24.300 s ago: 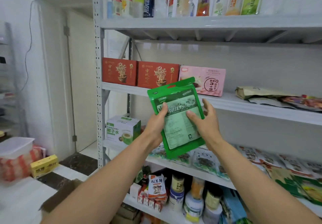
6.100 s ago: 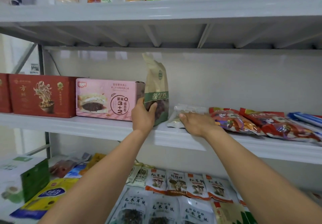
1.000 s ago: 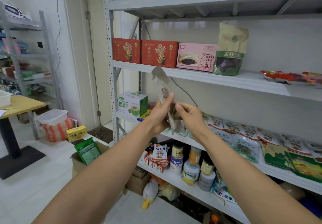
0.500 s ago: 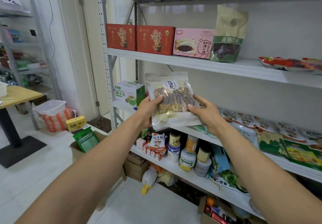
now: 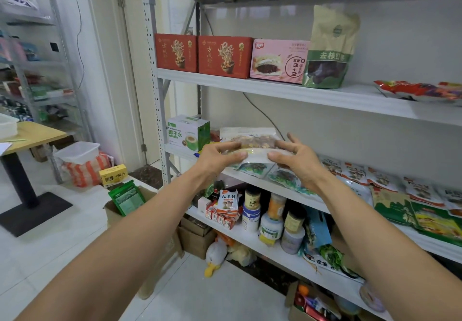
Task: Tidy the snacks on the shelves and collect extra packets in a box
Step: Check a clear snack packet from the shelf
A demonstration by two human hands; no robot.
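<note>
A clear packet of brown dried food [image 5: 252, 142] lies nearly flat between my hands in front of the middle shelf [image 5: 250, 174]. My left hand [image 5: 217, 155] pinches its left edge and my right hand [image 5: 297, 160] pinches its right edge. Under it several snack packets [image 5: 282, 177] lie in a row on that shelf. A cardboard box [image 5: 113, 214] stands on the floor at the lower left with a green packet [image 5: 127, 199] upright in it. On the upper shelf a brown and green pouch [image 5: 330, 50] stands next to a pink box [image 5: 278, 60].
Two red boxes [image 5: 202, 54] stand left on the upper shelf, red packets [image 5: 420, 90] lie at its right. A coconut water carton [image 5: 188, 133] sits left on the middle shelf. Jars [image 5: 272, 220] fill the lower shelf. A table [image 5: 27, 134] and a yellow box [image 5: 112, 174] are at left.
The packet has tipped from upright and facing me to nearly flat, lower and closer to the middle shelf. Both hands keep their hold on it.
</note>
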